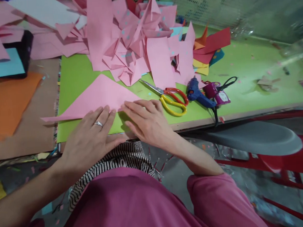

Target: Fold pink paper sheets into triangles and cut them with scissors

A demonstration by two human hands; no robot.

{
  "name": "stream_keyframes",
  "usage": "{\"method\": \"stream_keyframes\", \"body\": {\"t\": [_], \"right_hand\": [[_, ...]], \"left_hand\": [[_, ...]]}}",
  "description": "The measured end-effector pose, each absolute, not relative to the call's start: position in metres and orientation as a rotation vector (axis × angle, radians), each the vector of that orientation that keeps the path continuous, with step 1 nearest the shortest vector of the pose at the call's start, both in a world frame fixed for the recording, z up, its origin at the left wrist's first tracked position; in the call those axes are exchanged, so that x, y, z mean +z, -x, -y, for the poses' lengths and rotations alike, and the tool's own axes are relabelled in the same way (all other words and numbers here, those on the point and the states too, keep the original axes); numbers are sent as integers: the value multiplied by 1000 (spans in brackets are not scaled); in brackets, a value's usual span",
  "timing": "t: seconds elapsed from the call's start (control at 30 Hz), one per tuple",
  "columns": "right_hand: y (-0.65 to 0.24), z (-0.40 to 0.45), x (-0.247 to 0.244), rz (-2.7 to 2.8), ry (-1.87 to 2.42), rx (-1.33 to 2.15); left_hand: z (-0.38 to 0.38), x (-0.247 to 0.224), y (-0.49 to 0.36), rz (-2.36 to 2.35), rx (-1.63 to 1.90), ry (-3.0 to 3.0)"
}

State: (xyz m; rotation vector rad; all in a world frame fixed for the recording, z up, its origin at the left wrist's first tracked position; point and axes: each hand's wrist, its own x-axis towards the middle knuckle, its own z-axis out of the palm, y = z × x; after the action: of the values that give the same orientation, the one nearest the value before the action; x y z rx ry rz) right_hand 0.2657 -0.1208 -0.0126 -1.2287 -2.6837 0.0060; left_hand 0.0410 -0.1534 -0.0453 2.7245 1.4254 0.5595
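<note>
A sheet of pink paper (101, 92), folded into a triangle with a narrow strip along its near edge, lies on the green tabletop. My left hand (90, 132), a ring on one finger, rests flat with its fingertips on the paper's near edge. My right hand (148, 118) lies just to the right, fingers stretched out and pressing the same edge. Both hands are open. Scissors (165, 94) with one red and one yellow handle lie beyond my right hand, closed or nearly so. The part of the paper under my fingers is hidden.
Cut pink paper pieces (129, 38) are heaped at the back. A blue glue gun (199, 93) lies beside a purple object (216, 93) with a black loop. Orange paper (13, 101) covers the brown board at left. A grey stool seat (251, 136) stands below the table edge.
</note>
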Motion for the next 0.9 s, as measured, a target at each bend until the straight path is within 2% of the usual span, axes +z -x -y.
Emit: {"method": "stream_keyframes", "body": {"t": [0.27,0.43,0.7,0.9], "right_hand": [[-254,118,-26,2702,1166,-9],[-254,120,-25,2669,1140,-111],[-258,131,-27,2613,1293,-221],[-257,132,-27,2601,1331,-156]], "left_hand": [[156,-44,-38,-1561,332,-2763],[156,-45,-11,-1609,335,-2715],[133,-35,1,-1431,175,-2632],[127,-24,33,-1766,108,-2438]]}}
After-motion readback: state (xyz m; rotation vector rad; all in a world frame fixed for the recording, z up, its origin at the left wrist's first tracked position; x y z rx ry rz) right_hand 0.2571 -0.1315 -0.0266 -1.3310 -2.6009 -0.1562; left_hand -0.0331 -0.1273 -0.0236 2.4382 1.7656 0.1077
